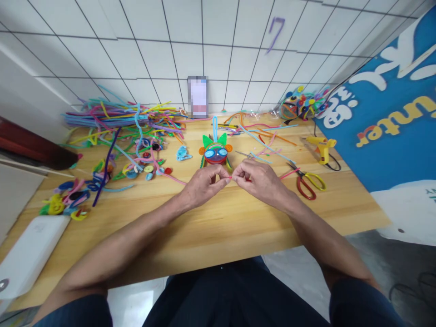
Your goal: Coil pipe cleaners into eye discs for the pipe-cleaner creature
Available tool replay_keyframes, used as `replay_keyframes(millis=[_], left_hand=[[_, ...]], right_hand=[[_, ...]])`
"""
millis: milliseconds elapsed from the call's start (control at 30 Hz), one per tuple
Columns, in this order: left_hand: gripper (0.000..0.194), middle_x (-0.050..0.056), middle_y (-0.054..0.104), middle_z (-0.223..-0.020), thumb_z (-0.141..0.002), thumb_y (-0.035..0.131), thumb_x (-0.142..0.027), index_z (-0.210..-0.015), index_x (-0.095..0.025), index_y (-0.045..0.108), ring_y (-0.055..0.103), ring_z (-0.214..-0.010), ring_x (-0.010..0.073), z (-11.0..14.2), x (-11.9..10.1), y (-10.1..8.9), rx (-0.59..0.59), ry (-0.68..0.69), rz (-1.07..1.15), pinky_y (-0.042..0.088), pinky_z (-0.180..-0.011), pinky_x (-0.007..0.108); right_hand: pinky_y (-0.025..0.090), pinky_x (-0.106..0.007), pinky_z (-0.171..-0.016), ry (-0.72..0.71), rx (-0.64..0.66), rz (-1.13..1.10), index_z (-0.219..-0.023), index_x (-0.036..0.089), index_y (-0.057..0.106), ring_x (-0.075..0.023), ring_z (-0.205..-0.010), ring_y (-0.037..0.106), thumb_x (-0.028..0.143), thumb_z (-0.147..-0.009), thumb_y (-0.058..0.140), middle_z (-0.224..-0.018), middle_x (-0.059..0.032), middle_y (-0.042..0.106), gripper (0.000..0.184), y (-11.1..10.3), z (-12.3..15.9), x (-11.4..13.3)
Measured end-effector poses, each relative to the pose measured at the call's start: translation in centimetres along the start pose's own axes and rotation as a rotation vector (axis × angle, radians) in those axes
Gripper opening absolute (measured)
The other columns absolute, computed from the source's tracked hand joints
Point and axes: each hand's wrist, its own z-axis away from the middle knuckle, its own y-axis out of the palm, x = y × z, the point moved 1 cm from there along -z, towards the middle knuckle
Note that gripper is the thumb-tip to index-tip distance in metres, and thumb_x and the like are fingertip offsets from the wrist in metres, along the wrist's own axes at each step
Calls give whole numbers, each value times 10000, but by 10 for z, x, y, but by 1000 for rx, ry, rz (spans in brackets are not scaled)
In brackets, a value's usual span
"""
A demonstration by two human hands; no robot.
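Note:
Both my hands meet over the middle of the wooden table, fingertips almost touching. Between thumb and fingers my left hand (208, 184) pinches one end of a short red pipe cleaner (230, 177). My right hand (257, 179) is closed on the same piece from the other side, and part of it is hidden by the fingers. Just beyond them lies a small figure (215, 154) made of pipe cleaners, with green pointed ears, blue round eyes, orange side curls and a light blue loop on top. My hands partly cover its lower end.
Scissors (306, 181) with red and yellow handles and a yellow glue gun (322, 147) lie right. A heap of pipe cleaners (112, 116) and coiled pieces fill the left. A phone (198, 97) leans on the tiled wall; a white device (32, 254) sits front left.

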Motion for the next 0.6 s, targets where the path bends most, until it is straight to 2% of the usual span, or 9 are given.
replay_keyframes(millis=[100,167,300,433,500,600], left_hand=[[155,-23,567,-644,-895,662,-288,-782,-184,682,444,-588,111,0,-1,-2,9,-2,2,323,-579,252],[189,-12,593,-670,-899,669,-320,-771,-181,679,461,-615,116,0,0,-1,-21,-16,64,336,-587,251],[272,-18,560,-664,-860,738,-426,-769,-178,671,423,-602,105,3,5,8,-178,-114,366,336,-578,250],[292,-63,442,-585,-832,779,-454,-818,-188,661,287,-508,73,7,10,20,-273,-244,677,230,-504,237],[308,-72,404,-550,-856,750,-478,-815,-190,649,277,-489,74,6,11,19,-236,-261,723,213,-496,240],[344,-58,437,-563,-883,706,-517,-812,-184,661,313,-503,82,-1,10,6,-96,-238,619,232,-508,244]], right_hand=[[392,-290,-671,-15,24,20,-778,214,633,-139,-664,543,136,-856,616,-736,5,644,111,0,-2,2],[388,-285,-655,23,-4,-13,-774,213,636,-133,-647,535,136,-847,622,-735,8,652,107,1,-3,4],[378,-278,-596,177,-92,-209,-780,215,665,-123,-598,517,214,-865,632,-700,15,663,91,9,-4,8],[389,-269,-579,289,-123,-476,-784,202,679,-121,-606,524,309,-870,631,-701,12,662,146,20,-6,10],[387,-266,-574,329,-113,-546,-769,195,675,-118,-603,511,338,-853,643,-686,16,640,169,21,-7,8],[350,-261,-538,362,-74,-525,-752,191,675,-108,-568,464,348,-829,658,-642,28,596,176,15,-8,4]])
